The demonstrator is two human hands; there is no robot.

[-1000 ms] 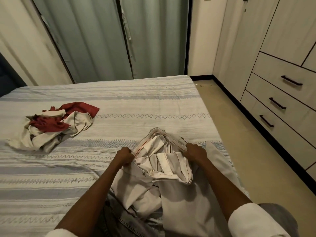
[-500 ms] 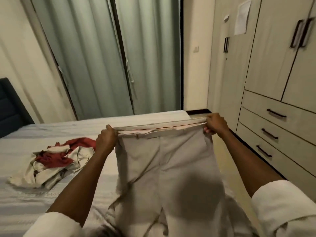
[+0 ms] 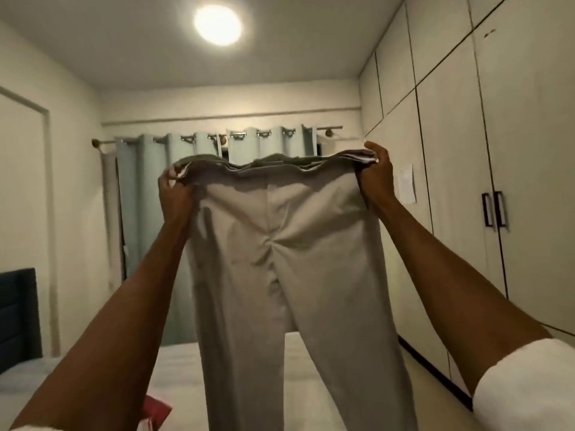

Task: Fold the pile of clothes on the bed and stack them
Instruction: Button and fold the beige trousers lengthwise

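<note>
A pair of light beige trousers (image 3: 280,259) hangs in the air in front of me, waistband up, both legs dangling down past the bottom of the view. My left hand (image 3: 174,194) grips the left end of the waistband. My right hand (image 3: 375,175) grips the right end, thumb over the top edge. Both arms are stretched out and raised. A corner of red cloth (image 3: 155,409) from the pile shows at the bottom left; the pile's other clothes are hidden.
The bed (image 3: 180,368) lies below, mostly hidden by the trousers. A dark headboard (image 3: 17,315) stands at the left. Pale green curtains (image 3: 149,213) hang behind. A tall wardrobe (image 3: 466,181) lines the right wall, with a strip of floor (image 3: 435,399) beside it.
Both hands lifted the trousers from the bed up to head height and pulled the waistband taut. The view tilted upward, so the clothes pile dropped nearly out of sight.
</note>
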